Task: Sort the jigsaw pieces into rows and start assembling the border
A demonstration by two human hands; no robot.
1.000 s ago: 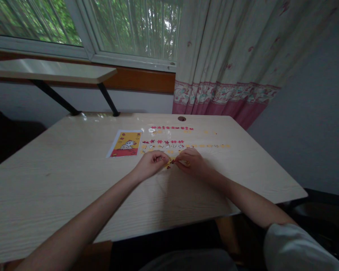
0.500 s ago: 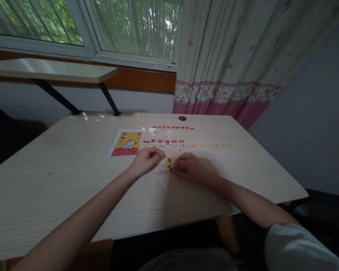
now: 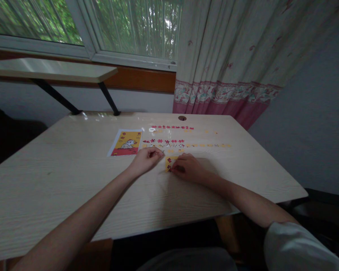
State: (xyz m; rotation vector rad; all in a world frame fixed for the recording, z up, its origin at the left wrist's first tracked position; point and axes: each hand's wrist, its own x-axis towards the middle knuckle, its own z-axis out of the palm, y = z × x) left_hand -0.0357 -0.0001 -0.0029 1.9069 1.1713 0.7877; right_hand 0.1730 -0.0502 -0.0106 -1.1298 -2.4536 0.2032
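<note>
Yellow joined jigsaw pieces with red marks (image 3: 168, 160) lie on the table between my two hands. My right hand (image 3: 190, 168) is at their right side, thumb and fingertips pinched on a small puzzle piece (image 3: 170, 169) at the lower left edge of the hand. It covers part of the joined pieces. To their left, my left hand (image 3: 146, 159) rests on the table with fingers curled and thumb against them; whatever lies in that pinch is too small to make out. Beyond the hands, loose red pieces (image 3: 169, 141) and yellow pieces (image 3: 206, 145) lie in rows.
A printed picture of a white animal on yellow and red (image 3: 126, 143) lies left of my left hand. Another row of red pieces (image 3: 172, 127) is farther back, near a round cable hole (image 3: 182, 118). A raised shelf (image 3: 53, 69) stands at the back left of the table (image 3: 73, 180).
The fingers of my right hand have shifted slightly at the joined pieces, and a little more of the yellow shows. My left hand stays in place.
</note>
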